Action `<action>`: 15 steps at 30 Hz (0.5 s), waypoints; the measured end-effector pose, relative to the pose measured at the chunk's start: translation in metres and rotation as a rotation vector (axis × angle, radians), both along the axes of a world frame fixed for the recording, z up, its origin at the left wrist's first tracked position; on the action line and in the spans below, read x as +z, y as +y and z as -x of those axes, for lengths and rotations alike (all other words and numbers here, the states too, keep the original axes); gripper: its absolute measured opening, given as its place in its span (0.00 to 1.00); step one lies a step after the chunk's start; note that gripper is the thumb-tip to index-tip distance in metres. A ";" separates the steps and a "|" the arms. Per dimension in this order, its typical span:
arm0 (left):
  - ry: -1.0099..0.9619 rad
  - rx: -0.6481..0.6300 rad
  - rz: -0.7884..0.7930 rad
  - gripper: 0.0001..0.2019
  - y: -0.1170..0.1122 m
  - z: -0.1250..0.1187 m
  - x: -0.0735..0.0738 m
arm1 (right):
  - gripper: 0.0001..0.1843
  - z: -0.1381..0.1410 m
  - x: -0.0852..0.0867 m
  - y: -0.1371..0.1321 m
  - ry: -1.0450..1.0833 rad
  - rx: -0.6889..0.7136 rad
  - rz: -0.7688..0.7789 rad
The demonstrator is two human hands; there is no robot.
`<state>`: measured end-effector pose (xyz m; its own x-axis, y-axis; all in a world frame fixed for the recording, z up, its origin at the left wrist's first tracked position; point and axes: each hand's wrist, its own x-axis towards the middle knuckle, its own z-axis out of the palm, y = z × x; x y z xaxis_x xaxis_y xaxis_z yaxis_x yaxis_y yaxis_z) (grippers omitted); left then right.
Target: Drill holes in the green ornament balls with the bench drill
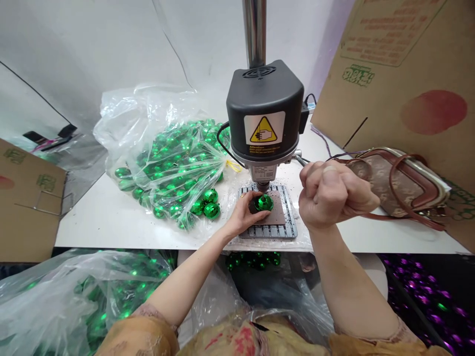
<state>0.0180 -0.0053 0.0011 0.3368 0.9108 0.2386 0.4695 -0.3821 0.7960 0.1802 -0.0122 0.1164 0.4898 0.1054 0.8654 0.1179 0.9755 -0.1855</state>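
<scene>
Between the thumb and fingers of my left hand (pixel 245 213) is a shiny green faceted ball (pixel 264 202), resting on a brown board (pixel 277 210) over the slotted metal base (pixel 290 228). Right above the ball is the chuck (pixel 263 186) of a black bench drill press (pixel 265 99); the bit's tip cannot be made out. My right hand (pixel 334 195) is closed in a fist around the drill press handle (pixel 298 155), whose rod runs behind the fingers; the grip itself is hidden.
Left of the drill stands a clear plastic bag (pixel 129 113) of green balls, with loose balls (pixel 211 210) beside it. A brown handbag (pixel 393 180) and a cardboard box (pixel 401 64) are at right. Bagged green balls (pixel 107 296) and purple balls (pixel 423 287) lie below the table edge.
</scene>
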 end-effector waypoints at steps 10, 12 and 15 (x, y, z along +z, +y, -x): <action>-0.040 0.012 0.002 0.25 0.000 0.000 -0.003 | 0.26 -0.001 -0.009 -0.002 -0.026 -0.006 0.002; -0.070 0.012 0.012 0.25 0.000 0.000 -0.002 | 0.26 -0.001 -0.015 -0.003 -0.019 -0.023 -0.001; -0.098 0.012 0.024 0.26 -0.001 -0.002 -0.002 | 0.27 0.000 -0.017 -0.004 -0.015 -0.044 0.022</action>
